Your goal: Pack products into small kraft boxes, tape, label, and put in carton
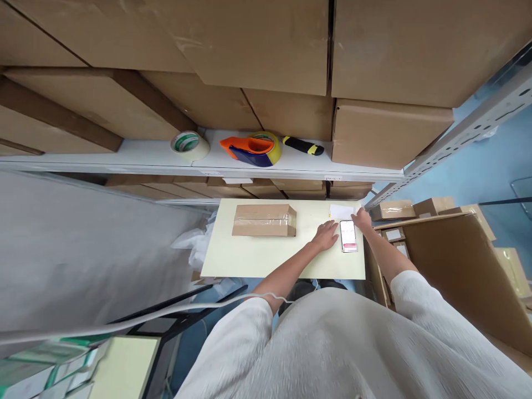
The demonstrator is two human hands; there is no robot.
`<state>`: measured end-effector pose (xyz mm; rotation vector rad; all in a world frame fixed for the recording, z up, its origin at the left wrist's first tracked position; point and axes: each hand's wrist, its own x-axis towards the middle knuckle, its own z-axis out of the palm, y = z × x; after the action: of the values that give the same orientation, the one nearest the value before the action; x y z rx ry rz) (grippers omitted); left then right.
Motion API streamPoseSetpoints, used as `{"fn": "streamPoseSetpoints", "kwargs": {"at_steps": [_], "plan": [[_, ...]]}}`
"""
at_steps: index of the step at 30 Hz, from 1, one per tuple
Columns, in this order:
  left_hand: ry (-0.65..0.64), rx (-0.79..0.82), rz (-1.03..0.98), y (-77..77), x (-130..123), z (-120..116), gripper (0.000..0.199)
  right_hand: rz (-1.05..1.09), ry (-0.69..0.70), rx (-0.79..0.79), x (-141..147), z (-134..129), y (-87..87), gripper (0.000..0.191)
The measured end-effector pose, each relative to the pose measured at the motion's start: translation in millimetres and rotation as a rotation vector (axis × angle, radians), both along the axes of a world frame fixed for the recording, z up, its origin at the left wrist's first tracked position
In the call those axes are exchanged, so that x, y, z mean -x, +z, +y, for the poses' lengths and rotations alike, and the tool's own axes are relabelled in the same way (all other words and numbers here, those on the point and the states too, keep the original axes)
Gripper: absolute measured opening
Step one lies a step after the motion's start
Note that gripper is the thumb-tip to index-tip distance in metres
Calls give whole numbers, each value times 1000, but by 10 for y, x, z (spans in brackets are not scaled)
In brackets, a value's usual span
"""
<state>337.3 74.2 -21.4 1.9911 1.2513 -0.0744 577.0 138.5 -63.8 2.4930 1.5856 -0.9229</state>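
Note:
On the pale yellow table lies a cardboard box closed with clear tape. To its right, my left hand rests on the tabletop with its fingers apart, just left of a phone with a lit screen. My right hand is at the table's right edge, beside the phone's upper corner and the white paper; its fingers are bent together, and what they hold, if anything, is too small to make out.
A shelf above the table bears a tape roll, an orange and blue tape dispenser, a black and yellow cutter and stacked cartons. At right stands a large open carton with small boxes. A white cable crosses lower left.

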Motion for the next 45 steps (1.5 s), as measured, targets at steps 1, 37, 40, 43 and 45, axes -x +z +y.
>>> {"fn": "streamPoseSetpoints", "kwargs": {"at_steps": [1,37,40,43,45], "plan": [[9,3,0,-9,6,-15,63,6,-18,-9,6,6,-25,42],[77,19,-76,-29,236,78,56,97,-219,-208,58,-11,189,36],[195,27,-221,32,59,224,49,175,-219,-245,63,2,306,30],[351,76,-369,107,-157,380,42,326,-229,-275,72,-24,393,28],[442,109,-435,150,-283,467,37,469,-239,-299,102,-54,429,33]]}}
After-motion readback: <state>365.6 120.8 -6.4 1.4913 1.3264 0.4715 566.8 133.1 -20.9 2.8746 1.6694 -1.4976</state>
